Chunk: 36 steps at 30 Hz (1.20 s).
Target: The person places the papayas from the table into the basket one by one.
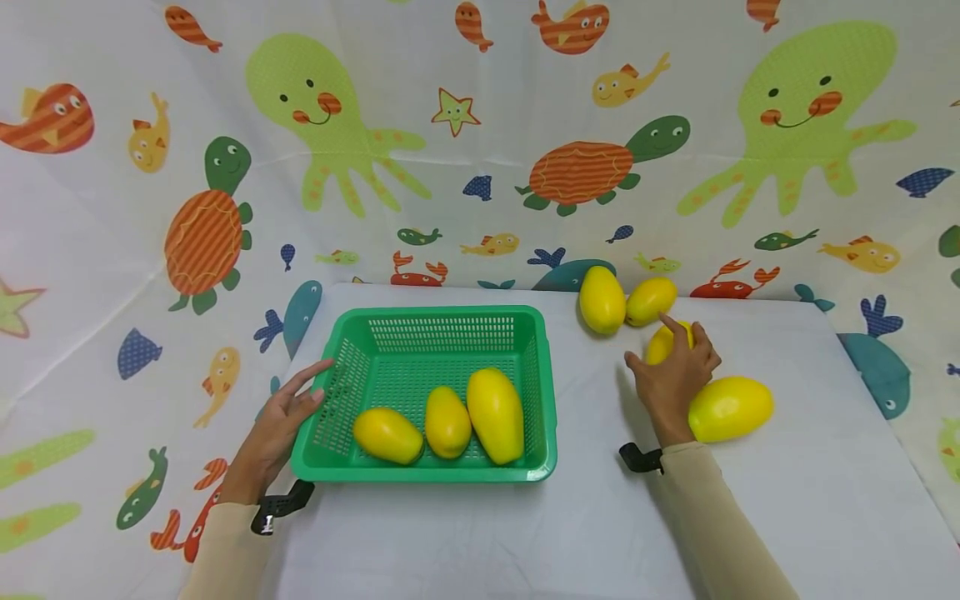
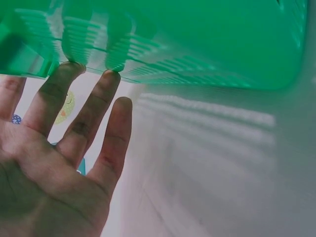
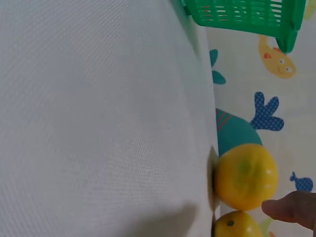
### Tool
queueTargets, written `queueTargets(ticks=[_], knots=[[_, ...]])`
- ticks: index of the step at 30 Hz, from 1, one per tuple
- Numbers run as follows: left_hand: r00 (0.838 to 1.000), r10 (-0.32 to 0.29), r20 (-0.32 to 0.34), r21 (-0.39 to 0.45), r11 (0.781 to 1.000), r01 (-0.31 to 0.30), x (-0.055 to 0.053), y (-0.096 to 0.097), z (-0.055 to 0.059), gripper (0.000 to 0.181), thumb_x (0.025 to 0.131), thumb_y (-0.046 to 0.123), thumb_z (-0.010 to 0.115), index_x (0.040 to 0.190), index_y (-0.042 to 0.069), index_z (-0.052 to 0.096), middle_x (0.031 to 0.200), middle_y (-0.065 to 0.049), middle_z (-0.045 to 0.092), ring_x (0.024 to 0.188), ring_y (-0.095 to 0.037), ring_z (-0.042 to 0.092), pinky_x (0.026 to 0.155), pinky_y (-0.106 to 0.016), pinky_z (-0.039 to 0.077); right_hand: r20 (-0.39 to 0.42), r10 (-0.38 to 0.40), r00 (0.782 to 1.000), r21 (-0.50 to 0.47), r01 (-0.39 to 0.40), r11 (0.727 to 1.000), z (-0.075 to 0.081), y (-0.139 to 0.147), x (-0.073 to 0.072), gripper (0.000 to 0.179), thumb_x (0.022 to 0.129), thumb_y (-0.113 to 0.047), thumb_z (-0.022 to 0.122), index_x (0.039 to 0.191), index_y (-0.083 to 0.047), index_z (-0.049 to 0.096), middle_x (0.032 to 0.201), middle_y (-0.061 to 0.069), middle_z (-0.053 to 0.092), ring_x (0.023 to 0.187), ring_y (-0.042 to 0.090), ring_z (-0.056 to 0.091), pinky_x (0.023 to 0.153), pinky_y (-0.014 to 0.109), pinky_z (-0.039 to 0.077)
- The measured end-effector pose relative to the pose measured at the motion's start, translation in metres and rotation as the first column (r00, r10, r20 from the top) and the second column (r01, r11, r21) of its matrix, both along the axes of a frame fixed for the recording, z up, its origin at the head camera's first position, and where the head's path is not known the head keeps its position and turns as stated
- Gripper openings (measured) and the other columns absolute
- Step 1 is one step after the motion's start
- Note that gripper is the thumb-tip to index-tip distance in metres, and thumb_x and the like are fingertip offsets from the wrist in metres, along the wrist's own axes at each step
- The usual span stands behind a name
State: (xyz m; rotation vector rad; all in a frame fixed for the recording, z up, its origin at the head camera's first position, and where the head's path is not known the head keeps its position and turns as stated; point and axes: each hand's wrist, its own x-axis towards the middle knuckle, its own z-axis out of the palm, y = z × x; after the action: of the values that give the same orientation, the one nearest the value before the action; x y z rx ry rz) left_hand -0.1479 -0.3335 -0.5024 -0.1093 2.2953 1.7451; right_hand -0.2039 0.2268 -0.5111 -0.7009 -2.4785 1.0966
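A green plastic basket [image 1: 423, 475] holds several yellow papaya-like fruits [image 1: 447, 422], lying along its near side. My left hand [image 1: 273, 437] is at the basket's left wall, fingers extended; in the left wrist view the fingertips [image 2: 112, 76] reach the basket's underside [image 2: 207, 44]. Over a small yellow fruit [image 1: 660, 343] on the right, my right hand [image 1: 678, 379] has its thumb and fingers spread. The thumb appears apart from that fruit, which is partly hidden. A larger yellow fruit [image 1: 731, 408] lies just right of the right wrist.
Two more yellow fruits, a taller one [image 1: 602, 301] and a smaller one [image 1: 651, 301], sit beyond the right hand by the back edge. A white cloth covers the table [image 1: 585, 517]. Behind it hangs a curtain [image 1: 510, 92] printed with sea animals.
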Motion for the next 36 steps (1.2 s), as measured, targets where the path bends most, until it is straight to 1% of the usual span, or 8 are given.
queueTargets(ticks=[3, 5, 12, 18, 23, 27, 32, 36], knots=[[1.000, -0.006, -0.006, 0.011, 1.000, 0.006, 0.000, -0.001, 0.000, 0.057, 0.113, 0.037, 0.053, 0.167, 0.035, 0.034, 0.136, 0.007, 0.060, 0.108, -0.011, 0.074, 0.088, -0.033, 0.066, 0.025, 0.005, 1.000, -0.030, -0.004, 1.000, 0.000, 0.002, 0.002, 0.078, 0.090, -0.022, 0.084, 0.159, -0.019, 0.049, 0.173, 0.016, 0.024, 0.156, 0.042, 0.018, 0.125, 0.064, 0.027], [1.000, -0.008, -0.008, 0.015, 1.000, 0.008, 0.000, -0.001, 0.000, 0.057, 0.113, 0.037, 0.053, 0.167, 0.034, 0.035, 0.134, 0.010, 0.061, 0.107, -0.011, 0.074, 0.088, -0.033, 0.066, 0.040, 0.021, 0.999, -0.057, -0.019, 0.998, -0.001, 0.003, 0.003, 0.079, 0.090, -0.021, 0.084, 0.161, -0.019, 0.047, 0.172, 0.017, 0.025, 0.155, 0.042, 0.019, 0.124, 0.064, 0.029], [1.000, -0.012, -0.006, 0.025, 1.000, 0.012, -0.003, -0.003, 0.000, 0.057, 0.113, 0.037, 0.052, 0.167, 0.034, 0.035, 0.133, 0.009, 0.062, 0.106, -0.011, 0.074, 0.088, -0.032, 0.066, 0.064, 0.053, 0.997, -0.090, -0.047, 0.995, -0.006, -0.002, 0.007, 0.083, 0.091, -0.019, 0.083, 0.164, -0.023, 0.041, 0.171, 0.017, 0.024, 0.153, 0.042, 0.022, 0.122, 0.065, 0.033], [1.000, -0.018, -0.010, 0.027, 0.999, 0.019, -0.007, -0.004, 0.001, 0.057, 0.113, 0.038, 0.053, 0.167, 0.035, 0.035, 0.135, 0.006, 0.059, 0.107, -0.012, 0.074, 0.088, -0.032, 0.066, 0.022, 0.050, 0.998, -0.104, -0.048, 0.993, -0.009, -0.006, 0.010, 0.082, 0.089, -0.015, 0.082, 0.162, -0.022, 0.043, 0.167, 0.020, 0.030, 0.150, 0.045, 0.026, 0.121, 0.062, 0.033], [1.000, -0.012, -0.011, 0.022, 1.000, 0.013, -0.008, -0.004, 0.000, 0.056, 0.113, 0.038, 0.052, 0.166, 0.035, 0.035, 0.142, -0.003, 0.056, 0.106, -0.011, 0.073, 0.088, -0.032, 0.066, 0.018, 0.077, 0.997, -0.158, -0.073, 0.985, -0.009, -0.011, 0.013, 0.083, 0.088, -0.015, 0.082, 0.161, -0.022, 0.044, 0.160, 0.022, 0.039, 0.142, 0.044, 0.034, 0.115, 0.062, 0.034], [1.000, -0.012, -0.011, 0.016, 1.000, 0.012, -0.007, -0.003, 0.000, 0.057, 0.113, 0.039, 0.052, 0.167, 0.036, 0.034, 0.154, -0.014, 0.047, 0.108, -0.010, 0.072, 0.089, -0.031, 0.065, 0.019, 0.091, 0.996, -0.190, -0.086, 0.978, -0.010, -0.019, 0.017, 0.084, 0.087, -0.015, 0.083, 0.161, -0.025, 0.044, 0.159, 0.020, 0.040, 0.141, 0.041, 0.036, 0.115, 0.064, 0.035], [1.000, -0.007, -0.006, 0.019, 1.000, 0.007, -0.007, -0.003, 0.001, 0.058, 0.112, 0.041, 0.053, 0.167, 0.036, 0.034, 0.159, -0.020, 0.042, 0.108, -0.009, 0.072, 0.089, -0.030, 0.065, -0.040, 0.119, 0.992, -0.213, -0.125, 0.969, -0.009, -0.034, 0.023, 0.082, 0.084, -0.014, 0.084, 0.158, -0.024, 0.049, 0.158, 0.018, 0.042, 0.139, 0.041, 0.040, 0.114, 0.062, 0.035], [1.000, -0.016, -0.014, 0.015, 1.000, 0.017, -0.008, -0.004, 0.000, 0.058, 0.112, 0.041, 0.052, 0.167, 0.036, 0.033, 0.165, -0.022, 0.036, 0.110, -0.007, 0.070, 0.090, -0.028, 0.064, -0.103, 0.134, 0.986, -0.228, -0.154, 0.961, -0.004, -0.046, 0.027, 0.081, 0.082, -0.012, 0.084, 0.155, -0.026, 0.051, 0.157, 0.016, 0.043, 0.137, 0.039, 0.042, 0.113, 0.061, 0.035]])
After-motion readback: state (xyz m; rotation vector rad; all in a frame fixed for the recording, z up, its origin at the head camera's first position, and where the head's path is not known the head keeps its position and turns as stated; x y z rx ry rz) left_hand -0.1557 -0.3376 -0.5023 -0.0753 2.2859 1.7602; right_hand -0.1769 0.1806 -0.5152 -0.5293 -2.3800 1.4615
